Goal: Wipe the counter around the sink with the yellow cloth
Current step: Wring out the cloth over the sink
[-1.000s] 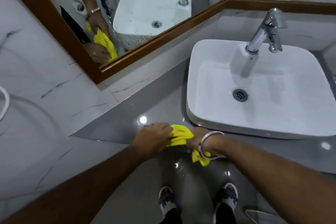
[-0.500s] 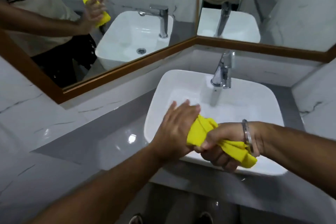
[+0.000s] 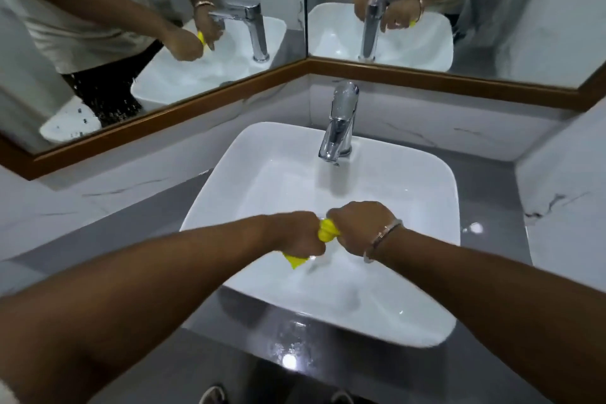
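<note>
Both fists clenched over the white sink (image 3: 410,311): left hand (image 3: 296,236) and right hand (image 3: 359,226) knuckle to knuckle, each closed tight on an end of the yellow cloth (image 3: 328,233). Cloth bunched and twisted between them, a small corner poking out under the left fist. Held above the basin, clear of the grey counter (image 3: 124,233). Silver bangle (image 3: 382,238) on the right wrist. Chrome tap (image 3: 339,123) at the far rim, wood-framed mirrors (image 3: 164,26) behind.

counter (image 3: 485,184): grey, glossy | on it: white basin (image 3: 423,321), wet patch (image 3: 288,334) in front
</note>
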Demonstrator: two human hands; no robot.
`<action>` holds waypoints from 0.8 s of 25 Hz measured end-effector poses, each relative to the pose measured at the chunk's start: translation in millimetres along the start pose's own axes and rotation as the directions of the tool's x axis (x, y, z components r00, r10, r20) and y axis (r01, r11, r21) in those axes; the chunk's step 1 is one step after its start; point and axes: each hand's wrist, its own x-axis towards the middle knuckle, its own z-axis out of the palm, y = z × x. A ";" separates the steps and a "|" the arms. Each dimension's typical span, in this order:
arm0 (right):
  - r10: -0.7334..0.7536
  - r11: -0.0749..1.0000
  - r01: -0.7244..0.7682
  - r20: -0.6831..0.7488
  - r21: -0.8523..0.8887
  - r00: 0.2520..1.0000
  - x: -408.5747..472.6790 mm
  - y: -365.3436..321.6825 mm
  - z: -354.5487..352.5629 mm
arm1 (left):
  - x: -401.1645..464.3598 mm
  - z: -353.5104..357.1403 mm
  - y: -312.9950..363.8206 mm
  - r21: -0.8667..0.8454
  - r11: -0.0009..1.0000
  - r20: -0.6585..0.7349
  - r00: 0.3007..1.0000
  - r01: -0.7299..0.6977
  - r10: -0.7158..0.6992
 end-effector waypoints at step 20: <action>-0.012 0.990 0.019 -0.052 0.140 0.999 5.6 9.4 0.0 | 11.0 3.7 -81.0 0.071 0.917 -0.480 0.793 -0.393 0.376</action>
